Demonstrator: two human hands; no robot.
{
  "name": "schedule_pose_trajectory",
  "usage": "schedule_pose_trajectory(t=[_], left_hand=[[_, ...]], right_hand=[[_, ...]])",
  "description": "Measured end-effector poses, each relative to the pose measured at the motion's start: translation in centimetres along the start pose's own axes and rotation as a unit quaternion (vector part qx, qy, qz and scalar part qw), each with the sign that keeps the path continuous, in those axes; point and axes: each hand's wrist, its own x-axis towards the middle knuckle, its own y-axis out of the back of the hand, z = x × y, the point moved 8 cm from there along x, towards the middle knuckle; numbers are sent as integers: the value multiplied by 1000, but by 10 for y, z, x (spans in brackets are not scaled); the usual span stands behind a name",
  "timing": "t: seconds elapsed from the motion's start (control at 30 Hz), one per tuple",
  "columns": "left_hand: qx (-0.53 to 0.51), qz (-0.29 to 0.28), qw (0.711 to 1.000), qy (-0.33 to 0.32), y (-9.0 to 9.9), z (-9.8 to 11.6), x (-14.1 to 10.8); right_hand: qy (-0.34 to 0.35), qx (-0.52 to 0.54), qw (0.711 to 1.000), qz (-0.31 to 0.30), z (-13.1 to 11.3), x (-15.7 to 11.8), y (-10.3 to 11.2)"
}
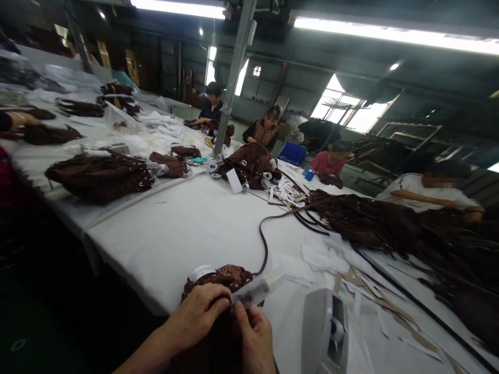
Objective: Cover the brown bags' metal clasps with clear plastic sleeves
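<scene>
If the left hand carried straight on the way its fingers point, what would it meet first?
Probably the clear plastic sleeve, just past the fingertips of the left hand. How far apart they are in depth, or whether they already touch, is unclear.

The left hand [206, 309] pinches the edge of a dark brown fabric bag [218, 332] at the near edge of a white-covered bench [167, 234], and the right hand [255, 332] grips the bag beside a translucent plastic-wrapped piece [257, 291]. A grey and white plastic device [325, 330] sits to the right. Beyond, paper and card strips [286, 189] lie among brown bags [249, 163], with people [329, 163] seated along the far side.
</scene>
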Motion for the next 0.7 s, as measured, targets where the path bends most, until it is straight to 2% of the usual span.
schedule_pose_trajectory(t=[0.1,0.2,0.33,0.47,0.57,0.7], left_hand=[[26,58,998,-2,31,-15,-3],[28,50,998,39,49,-38,-11],[12,21,999,47,44,-58,-25],[-12,70,997,35,38,-69,-27],[-30,91,995,22,38,-69,-23],[-58,95,994,8,42,-56,-19]], right_hand=[[3,-9,1000,28,-4,7,13],[5,-27,999,26,-16,12,14],[36,-66,997,-2,-41,15,-4],[58,-98,993,-43,-53,18,-26],[82,-123,988,-53,-56,23,-35],[110,-158,980,-45,-62,26,-41]])
